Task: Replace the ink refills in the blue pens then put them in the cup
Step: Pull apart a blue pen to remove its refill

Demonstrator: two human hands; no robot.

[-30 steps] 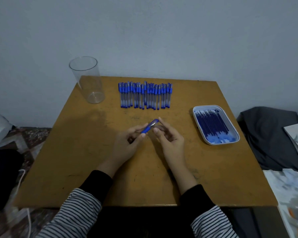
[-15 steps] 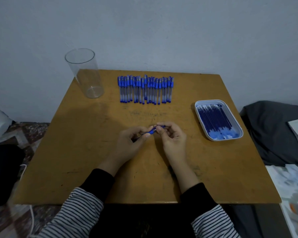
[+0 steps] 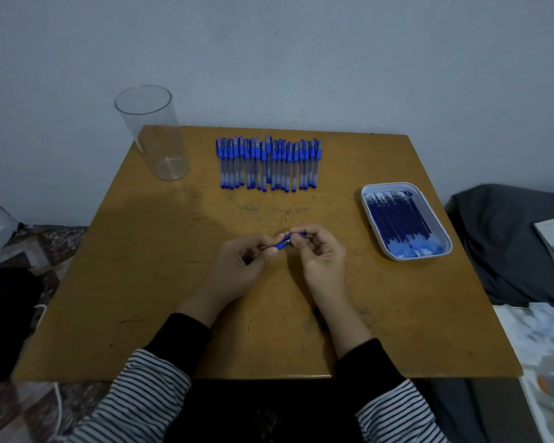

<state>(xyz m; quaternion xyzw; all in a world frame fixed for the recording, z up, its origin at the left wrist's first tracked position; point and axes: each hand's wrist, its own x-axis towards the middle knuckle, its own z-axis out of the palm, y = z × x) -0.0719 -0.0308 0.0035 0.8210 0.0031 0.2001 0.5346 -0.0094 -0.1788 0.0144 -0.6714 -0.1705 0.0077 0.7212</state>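
L hand [image 3: 240,266] + R hand [image 3: 323,257] both pinch blue pen [image 3: 282,244]; hands closer, pen lower vs earlier.

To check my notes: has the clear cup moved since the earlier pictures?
No. The clear cup still stands at the far left corner of the table, left of the pen row; only the camera shifted.

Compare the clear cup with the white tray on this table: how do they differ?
The cup is tall, transparent and empty; the tray is shallow, white and filled with blue refills. The cup stands upright at the far left corner; the tray lies near the right edge. Both rest on the wooden table.
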